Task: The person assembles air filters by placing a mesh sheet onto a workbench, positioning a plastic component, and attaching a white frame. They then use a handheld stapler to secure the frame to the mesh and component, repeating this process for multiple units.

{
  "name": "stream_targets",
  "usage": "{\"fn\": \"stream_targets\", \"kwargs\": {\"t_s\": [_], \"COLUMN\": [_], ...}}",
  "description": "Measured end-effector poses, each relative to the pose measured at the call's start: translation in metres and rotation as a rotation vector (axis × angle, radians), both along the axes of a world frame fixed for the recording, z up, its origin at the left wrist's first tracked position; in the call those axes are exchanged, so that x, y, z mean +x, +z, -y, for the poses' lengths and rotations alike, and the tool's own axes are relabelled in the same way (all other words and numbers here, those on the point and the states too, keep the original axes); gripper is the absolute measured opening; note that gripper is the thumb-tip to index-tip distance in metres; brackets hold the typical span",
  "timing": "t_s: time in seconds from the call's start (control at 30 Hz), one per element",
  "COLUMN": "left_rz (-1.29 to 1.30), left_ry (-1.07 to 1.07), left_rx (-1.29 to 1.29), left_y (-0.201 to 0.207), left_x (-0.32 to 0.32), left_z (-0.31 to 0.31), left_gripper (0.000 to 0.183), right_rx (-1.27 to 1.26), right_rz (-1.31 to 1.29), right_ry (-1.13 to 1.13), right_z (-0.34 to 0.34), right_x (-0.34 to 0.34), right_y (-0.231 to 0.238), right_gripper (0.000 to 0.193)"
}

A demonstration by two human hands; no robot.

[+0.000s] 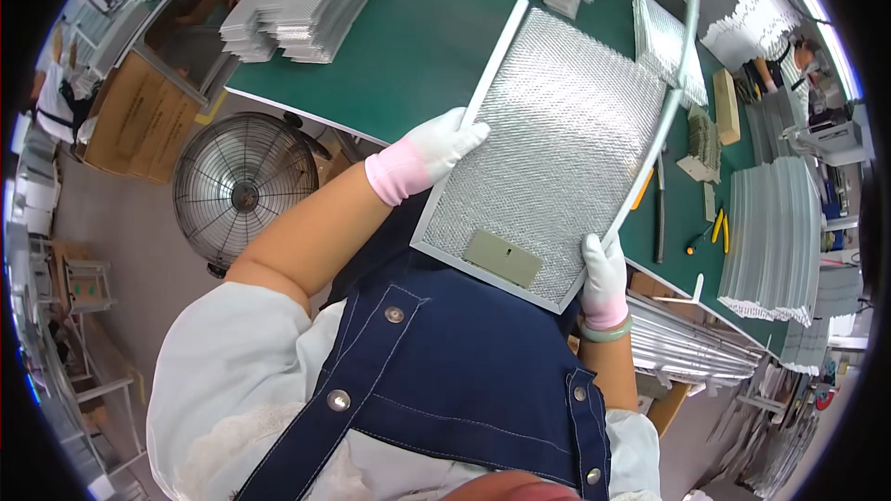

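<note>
I hold a mesh filter panel (566, 121) of silvery metal, tilted in front of my apron over the near table edge. A pale metal frame (484, 74) runs along its left, near and right sides. At the far right corner a frame strip (688, 46) sticks out away from the mesh, and the far mesh edge is uncovered. My left hand (441, 144), in a white glove with a pink cuff, is closed on the left rail. Gloved likewise, my right hand (604, 278) grips the right rail near the bottom corner. A grey-green plate (504, 258) sits at the mesh's near end.
On the green table (371, 74) are mesh stacks (316, 0), a smaller mesh pile (664, 37), frame strips (770, 232), a wooden block (726, 107), a black-handled tool (660, 213) and yellow-handled pliers (721, 227). A floor fan (245, 195) stands left. Other people work farther off.
</note>
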State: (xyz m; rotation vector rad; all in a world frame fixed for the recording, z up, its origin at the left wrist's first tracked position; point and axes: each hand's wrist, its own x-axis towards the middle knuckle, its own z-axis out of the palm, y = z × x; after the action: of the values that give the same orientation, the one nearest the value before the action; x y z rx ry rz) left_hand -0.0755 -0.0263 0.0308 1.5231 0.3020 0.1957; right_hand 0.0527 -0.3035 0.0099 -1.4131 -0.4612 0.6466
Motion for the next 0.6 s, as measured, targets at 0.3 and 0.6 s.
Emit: {"fn": "stream_targets", "kwargs": {"t_s": [0.3, 0.6], "left_rz": [0.134, 0.228], "left_ry": [-0.057, -0.032], "left_rx": [0.191, 0.127], "left_y": [0.04, 0.09], "left_x": [0.021, 0.033], "left_z": [-0.023, -0.032], "left_gripper": [0.051, 0.05], "right_rx": [0.024, 0.056], "right_rz": [0.022, 0.223], "right_ry": [0.091, 0.249], "right_z": [0.014, 0.019], "right_x": [-0.011, -0.014], "right_y": [0.01, 0.024], "right_gripper": [0.045, 0.062]}}
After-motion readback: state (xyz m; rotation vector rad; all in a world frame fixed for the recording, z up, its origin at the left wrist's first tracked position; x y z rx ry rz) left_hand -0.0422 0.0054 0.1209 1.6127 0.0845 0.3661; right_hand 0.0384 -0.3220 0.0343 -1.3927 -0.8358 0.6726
